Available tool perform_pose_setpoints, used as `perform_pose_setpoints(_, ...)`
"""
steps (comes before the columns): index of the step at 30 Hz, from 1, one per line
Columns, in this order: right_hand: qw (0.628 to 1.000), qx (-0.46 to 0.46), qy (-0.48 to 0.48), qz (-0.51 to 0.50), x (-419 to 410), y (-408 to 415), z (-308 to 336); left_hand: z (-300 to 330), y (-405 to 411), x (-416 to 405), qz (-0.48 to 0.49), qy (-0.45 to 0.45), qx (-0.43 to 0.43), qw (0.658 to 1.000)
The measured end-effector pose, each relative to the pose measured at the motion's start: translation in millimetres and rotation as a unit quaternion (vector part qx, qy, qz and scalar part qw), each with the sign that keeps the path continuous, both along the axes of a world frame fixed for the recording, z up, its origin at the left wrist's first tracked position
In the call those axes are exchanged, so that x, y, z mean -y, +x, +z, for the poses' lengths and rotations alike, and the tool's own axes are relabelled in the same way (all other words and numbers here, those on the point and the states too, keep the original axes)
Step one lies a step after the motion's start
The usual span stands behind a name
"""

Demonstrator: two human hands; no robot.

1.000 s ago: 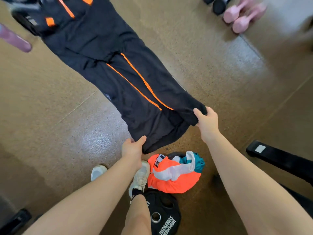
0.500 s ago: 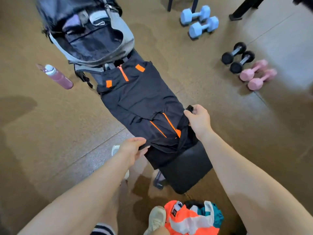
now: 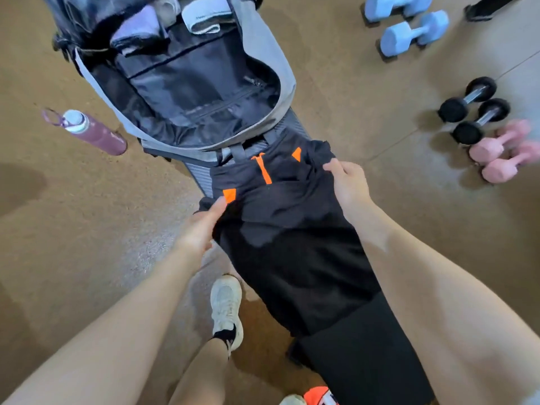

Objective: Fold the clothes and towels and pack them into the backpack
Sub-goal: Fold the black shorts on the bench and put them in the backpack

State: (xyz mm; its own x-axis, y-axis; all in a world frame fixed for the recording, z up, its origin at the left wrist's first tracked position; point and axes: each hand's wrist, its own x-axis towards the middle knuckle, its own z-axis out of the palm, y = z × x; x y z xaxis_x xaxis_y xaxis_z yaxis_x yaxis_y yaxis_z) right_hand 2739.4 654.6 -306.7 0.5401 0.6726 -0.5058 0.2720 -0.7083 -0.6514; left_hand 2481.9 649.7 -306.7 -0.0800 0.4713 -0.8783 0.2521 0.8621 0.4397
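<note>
The left hand (image 3: pixel 201 229) pinches one edge of the black trousers (image 3: pixel 280 229), thumb on top; the right hand (image 3: pixel 349 185) curls round the opposite edge. The trousers lie folded between them on a dark bench (image 3: pixel 365 361), the open backpack (image 3: pixel 187 83) just beyond the fingertips. The orange garment (image 3: pixel 318 396) near the person's shoe is cut off by the frame

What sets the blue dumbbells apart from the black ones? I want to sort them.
The blue dumbbells are one pale colour all over with angular heads; the black dumbbells have round black heads on bare metal handles. The blue pair lies farther away, the black pair beside the pink dumbbells. Both pairs lie on the floor, side by side.
</note>
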Motion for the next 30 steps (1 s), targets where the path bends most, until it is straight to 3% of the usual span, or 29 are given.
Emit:
perform_pose_setpoints(3,0.993,0.074,-0.044,0.079,-3,-1,-22,-27,-5,5,-0.229,0.100,-0.109,0.962)
perform_pose_setpoints(5,0.993,0.089,-0.053,0.058,-4,-1,-26,-34,-4,10,-0.254,0.160,-0.147,0.942)
perform_pose_setpoints(8,0.990,0.113,-0.071,0.049,-10,2,-26,-29,-2,11,-0.197,0.209,-0.149,0.946)
perform_pose_setpoints(10,0.988,0.117,-0.070,0.071,-14,4,-20,-19,-2,8,-0.117,0.222,-0.069,0.965)
perform_pose_setpoints(13,0.999,-0.011,0.030,-0.037,-20,10,-4,-2,-5,3,0.026,0.195,0.082,0.977)
perform_pose_setpoints(15,0.991,-0.065,0.068,-0.097,-26,16,0,0,-7,-4,0.085,0.178,0.095,0.976)
perform_pose_setpoints(19,0.997,0.068,-0.032,0.000,-34,19,-19,-19,-3,-10,-0.037,0.224,-0.076,0.971)
perform_pose_setpoints(21,0.986,0.146,-0.001,0.081,-27,12,-26,-24,0,-3,-0.095,0.304,-0.191,0.929)
perform_pose_setpoints(23,0.944,0.230,0.080,0.224,-12,-2,-27,-26,7,7,-0.203,0.452,-0.259,0.829)
perform_pose_setpoints(24,0.911,0.254,0.111,0.304,-3,-9,-28,-30,12,13,-0.268,0.516,-0.247,0.775)
perform_pose_setpoints(27,0.789,0.295,0.133,0.522,27,-29,-40,-52,28,29,-0.468,0.543,-0.162,0.678)
perform_pose_setpoints(28,0.746,0.305,0.124,0.579,36,-32,-47,-59,31,32,-0.522,0.510,-0.174,0.662)
perform_pose_setpoints(30,0.697,0.323,0.097,0.633,42,-28,-62,-66,30,29,-0.553,0.412,-0.214,0.692)
